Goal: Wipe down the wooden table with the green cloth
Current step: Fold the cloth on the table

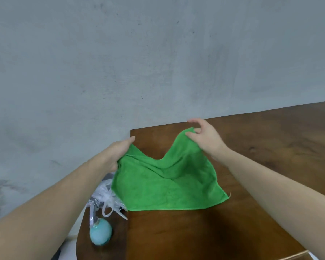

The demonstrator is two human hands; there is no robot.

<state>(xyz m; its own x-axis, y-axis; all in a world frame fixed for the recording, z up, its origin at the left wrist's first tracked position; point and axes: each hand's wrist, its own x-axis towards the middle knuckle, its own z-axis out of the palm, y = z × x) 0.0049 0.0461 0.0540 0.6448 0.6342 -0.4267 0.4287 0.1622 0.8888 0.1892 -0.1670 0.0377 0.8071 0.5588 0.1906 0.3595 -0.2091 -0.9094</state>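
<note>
While a pale blue round bottle point(101, 235) and a crumpled clear plastic bag point(107, 196) are lying at lower left, the bright green terry cloth point(165, 186) is sagging onto the dark brown wooden desk point(270, 147) at centre. Further up, the left hand point(118, 152) and right hand point(204, 136) are each pinching a far corner, seemingly spreading it; next probably comes flattening and wiping.

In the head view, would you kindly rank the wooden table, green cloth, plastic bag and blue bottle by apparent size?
1. wooden table
2. green cloth
3. plastic bag, partly hidden by the cloth, so unsure against the bottle
4. blue bottle
</note>
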